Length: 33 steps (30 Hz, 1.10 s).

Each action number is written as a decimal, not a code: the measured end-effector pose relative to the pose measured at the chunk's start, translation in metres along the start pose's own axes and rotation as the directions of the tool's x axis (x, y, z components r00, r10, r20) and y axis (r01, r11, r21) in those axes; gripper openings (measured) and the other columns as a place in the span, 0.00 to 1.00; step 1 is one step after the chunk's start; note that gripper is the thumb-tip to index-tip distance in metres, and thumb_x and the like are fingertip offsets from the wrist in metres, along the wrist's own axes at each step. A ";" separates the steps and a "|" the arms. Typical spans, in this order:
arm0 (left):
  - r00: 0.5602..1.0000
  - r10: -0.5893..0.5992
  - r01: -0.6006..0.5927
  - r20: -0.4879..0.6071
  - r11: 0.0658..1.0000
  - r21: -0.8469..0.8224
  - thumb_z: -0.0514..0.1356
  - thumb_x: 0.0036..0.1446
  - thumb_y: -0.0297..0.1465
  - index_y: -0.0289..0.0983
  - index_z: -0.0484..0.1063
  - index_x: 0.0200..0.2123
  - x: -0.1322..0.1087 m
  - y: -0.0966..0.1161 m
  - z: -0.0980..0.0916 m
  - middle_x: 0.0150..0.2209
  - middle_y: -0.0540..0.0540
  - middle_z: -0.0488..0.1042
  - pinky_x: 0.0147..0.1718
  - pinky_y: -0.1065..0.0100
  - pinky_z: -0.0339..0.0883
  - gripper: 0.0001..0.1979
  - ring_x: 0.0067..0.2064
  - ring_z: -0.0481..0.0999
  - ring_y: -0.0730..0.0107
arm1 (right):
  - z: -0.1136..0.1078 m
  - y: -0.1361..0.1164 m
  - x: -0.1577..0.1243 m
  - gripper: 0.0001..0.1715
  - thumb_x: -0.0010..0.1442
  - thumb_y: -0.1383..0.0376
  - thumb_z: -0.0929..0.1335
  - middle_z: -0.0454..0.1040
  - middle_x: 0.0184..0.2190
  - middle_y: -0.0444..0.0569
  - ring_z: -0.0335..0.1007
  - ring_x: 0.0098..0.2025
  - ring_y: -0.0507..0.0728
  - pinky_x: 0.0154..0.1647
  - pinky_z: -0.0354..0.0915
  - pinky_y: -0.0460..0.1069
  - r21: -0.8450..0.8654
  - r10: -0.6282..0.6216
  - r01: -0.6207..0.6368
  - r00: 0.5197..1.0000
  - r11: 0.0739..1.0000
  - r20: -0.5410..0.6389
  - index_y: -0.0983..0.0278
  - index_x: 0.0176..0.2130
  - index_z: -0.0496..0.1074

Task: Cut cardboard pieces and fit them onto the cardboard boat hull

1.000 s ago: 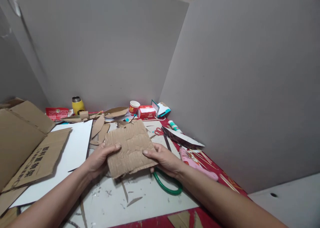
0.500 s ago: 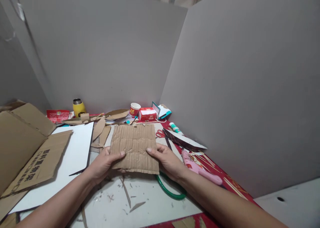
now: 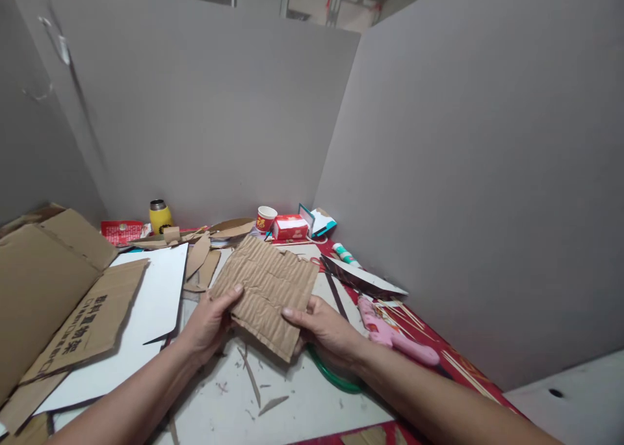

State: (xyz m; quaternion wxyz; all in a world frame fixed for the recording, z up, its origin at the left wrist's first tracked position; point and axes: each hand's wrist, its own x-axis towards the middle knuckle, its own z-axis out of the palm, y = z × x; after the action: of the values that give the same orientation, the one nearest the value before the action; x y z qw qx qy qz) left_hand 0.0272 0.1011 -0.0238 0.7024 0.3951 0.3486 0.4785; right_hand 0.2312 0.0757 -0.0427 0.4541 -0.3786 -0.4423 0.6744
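Observation:
A squarish piece of corrugated cardboard (image 3: 268, 289) is held up over the white work surface, turned at a slant with its ridged side towards me. My left hand (image 3: 212, 318) grips its left edge, thumb on the front and fingers behind. On the lower right edge my right hand (image 3: 322, 328) pinches it the same way. Both sets of fingers are partly hidden behind the sheet. Under my right wrist lies a green ring-shaped thing (image 3: 336, 377), partly covered. Cardboard scraps (image 3: 273, 405) lie on the surface below.
Left stand an open cardboard box (image 3: 43, 289) and a white sheet (image 3: 166, 282). At the back are a yellow bottle (image 3: 160, 219), a paper cup (image 3: 266, 219) and a red-and-white box (image 3: 291, 227). A pink glue gun (image 3: 390, 334) and thin sticks (image 3: 468, 373) lie right. Grey panels enclose the table.
The cardboard piece has turned clockwise from nearly level to a slant, its right side lower. Both hands keep hold of it. The view has shifted slightly.

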 end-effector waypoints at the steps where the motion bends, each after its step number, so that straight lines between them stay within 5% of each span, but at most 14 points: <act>1: 1.000 -0.006 0.006 -0.015 1.000 -0.016 0.66 0.52 0.34 0.35 0.70 0.52 -0.001 -0.001 0.001 0.49 0.38 0.77 0.40 0.63 0.74 0.24 0.47 0.77 0.56 | 0.002 0.002 -0.001 0.26 0.49 0.56 0.75 0.79 0.35 0.52 0.74 0.28 0.55 0.23 0.68 0.46 -0.016 0.002 -0.002 1.000 1.000 0.011 0.66 0.45 0.74; 6: 0.998 -0.019 0.024 -0.068 0.996 0.080 0.69 0.47 0.34 0.34 0.73 0.50 -0.005 -0.008 0.002 0.50 0.38 0.76 0.46 0.62 0.72 0.25 0.51 0.75 0.55 | 0.003 -0.012 -0.001 0.26 0.51 0.52 0.73 0.78 0.34 0.51 0.73 0.27 0.53 0.23 0.66 0.45 -0.101 -0.080 0.087 0.994 0.991 0.071 0.66 0.45 0.73; 11: 0.925 0.143 -0.130 -0.352 0.990 0.062 0.70 0.45 0.29 0.37 0.75 0.44 0.014 0.005 -0.009 0.46 0.42 0.78 0.32 0.67 0.76 0.20 0.45 0.77 0.57 | -0.021 -0.060 -0.017 0.20 0.55 0.54 0.70 0.78 0.33 0.48 0.73 0.30 0.55 0.27 0.66 0.47 -0.478 -0.100 0.069 0.994 0.875 -0.040 0.62 0.44 0.74; 13: 0.879 0.207 -0.212 -0.429 0.977 0.037 0.68 0.46 0.25 0.40 0.74 0.45 0.022 0.010 -0.013 0.47 0.45 0.77 0.28 0.71 0.75 0.20 0.44 0.77 0.62 | -0.032 -0.071 -0.031 0.14 0.56 0.56 0.70 0.77 0.29 0.47 0.70 0.29 0.54 0.28 0.64 0.48 -0.703 -0.152 0.090 0.988 0.706 -0.027 0.62 0.39 0.77; 16: 0.834 0.193 -0.217 -0.516 0.976 0.015 0.66 0.48 0.24 0.43 0.73 0.45 0.026 0.012 -0.016 0.48 0.48 0.75 0.26 0.73 0.74 0.20 0.39 0.78 0.68 | -0.041 -0.068 -0.054 0.10 0.57 0.59 0.69 0.75 0.27 0.47 0.67 0.28 0.55 0.31 0.61 0.49 -0.946 -0.088 0.046 0.996 0.322 0.018 0.61 0.34 0.77; 18: 0.825 0.178 -0.200 -0.536 0.980 0.018 0.65 0.50 0.26 0.43 0.72 0.45 0.026 0.011 -0.017 0.50 0.47 0.74 0.25 0.72 0.74 0.18 0.34 0.78 0.71 | -0.043 -0.057 -0.065 0.09 0.55 0.61 0.69 0.76 0.30 0.49 0.68 0.32 0.58 0.35 0.60 0.51 -0.995 -0.045 -0.006 0.999 0.095 -0.010 0.61 0.35 0.76; 20: 0.822 0.185 -0.197 -0.539 0.980 0.036 0.65 0.52 0.28 0.42 0.71 0.47 0.024 0.009 -0.016 0.50 0.46 0.74 0.24 0.72 0.74 0.17 0.30 0.78 0.73 | -0.043 -0.045 -0.071 0.10 0.54 0.63 0.69 0.75 0.34 0.52 0.69 0.35 0.60 0.37 0.60 0.51 -0.999 -0.040 -0.022 0.999 -0.024 -0.021 0.62 0.38 0.74; 28: 0.773 0.218 -0.223 -0.596 0.972 0.067 0.65 0.52 0.37 0.31 0.70 0.39 0.022 0.007 -0.021 0.24 0.48 0.76 0.12 0.76 0.62 0.16 0.15 0.71 0.75 | -0.038 -0.036 -0.060 0.19 0.47 0.70 0.64 0.76 0.34 0.54 0.71 0.36 0.63 0.34 0.60 0.51 -0.992 0.033 -0.057 0.998 -0.117 -0.061 0.63 0.41 0.69; 33: 0.798 0.194 -0.259 -0.571 0.965 -0.035 0.65 0.50 0.29 0.33 0.70 0.33 0.021 0.020 -0.020 0.26 0.48 0.76 0.18 0.75 0.68 0.09 0.20 0.75 0.74 | -0.039 -0.041 -0.061 0.23 0.44 0.70 0.65 0.76 0.35 0.59 0.72 0.40 0.69 0.39 0.62 0.57 -0.977 0.059 -0.096 0.992 -0.188 -0.109 0.63 0.42 0.71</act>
State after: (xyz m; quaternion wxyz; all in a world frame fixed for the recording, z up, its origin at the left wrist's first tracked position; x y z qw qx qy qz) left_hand 0.0085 0.1298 -0.0171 0.5268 0.2354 0.4631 0.6728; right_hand 0.2963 0.0357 -0.0102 -0.0372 -0.6252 -0.7714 0.1127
